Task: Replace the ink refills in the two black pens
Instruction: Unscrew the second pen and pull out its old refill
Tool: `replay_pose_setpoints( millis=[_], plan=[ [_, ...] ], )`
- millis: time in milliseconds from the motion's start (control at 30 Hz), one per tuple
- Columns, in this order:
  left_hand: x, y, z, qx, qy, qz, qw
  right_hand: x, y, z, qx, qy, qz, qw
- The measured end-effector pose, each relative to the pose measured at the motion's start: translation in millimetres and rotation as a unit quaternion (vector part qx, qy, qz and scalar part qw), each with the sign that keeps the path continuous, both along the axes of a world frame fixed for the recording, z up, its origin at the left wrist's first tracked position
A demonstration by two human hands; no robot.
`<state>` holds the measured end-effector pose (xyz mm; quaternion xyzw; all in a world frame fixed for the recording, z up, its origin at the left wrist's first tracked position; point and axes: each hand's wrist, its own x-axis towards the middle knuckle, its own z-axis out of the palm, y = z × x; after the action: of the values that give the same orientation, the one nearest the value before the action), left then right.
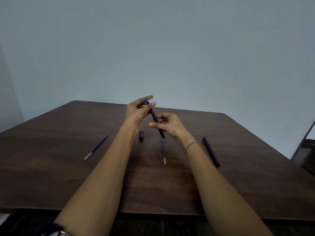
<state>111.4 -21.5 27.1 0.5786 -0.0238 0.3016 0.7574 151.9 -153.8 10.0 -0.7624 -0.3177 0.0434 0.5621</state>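
Note:
Above the middle of the dark wooden table [68, 176] I hold a black pen [155, 119] tilted, its blue tip end up. My left hand [139, 109] pinches the blue upper end between thumb and fingers. My right hand [167, 124] grips the lower barrel. A black pen cap [141, 135] lies on the table just below my left wrist. One purple refill [163, 151] lies under the held pen, another refill [96, 147] lies to the left. A second black pen [211, 151], capped, lies right of my right forearm.
A pale blue wall stands behind the table's far edge. A dark piece of furniture [305, 150] shows at the right edge of view. My right wrist wears a thin bracelet [191, 145].

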Motion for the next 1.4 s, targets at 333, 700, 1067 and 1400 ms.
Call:
replay_pose_setpoints(
  millis=[333, 700, 1067, 1400],
  plan=[
    [-1.3, 0.9, 1.3, -0.070, 0.032, -0.075, 0.994, 0.1, -3.0, -0.5, -0.007, -0.022, -0.014, 1.000],
    [-4.9, 0.2, -4.1, -0.036, 0.002, -0.042, 0.999, -7.7, -0.1, 2.0, 0.007, 0.012, 0.007, 1.000],
    [-5.9, -1.8, -1.6, -0.026, 0.008, -0.014, 1.000, -5.9, -1.1, 3.5, 0.096, 0.069, 0.040, 0.992],
    [-6.0, -1.0, -1.9, -0.055, 0.016, -0.019, 0.998, -5.2, -0.3, 5.1, 0.114, 0.006, -0.003, 0.993]
  ],
)
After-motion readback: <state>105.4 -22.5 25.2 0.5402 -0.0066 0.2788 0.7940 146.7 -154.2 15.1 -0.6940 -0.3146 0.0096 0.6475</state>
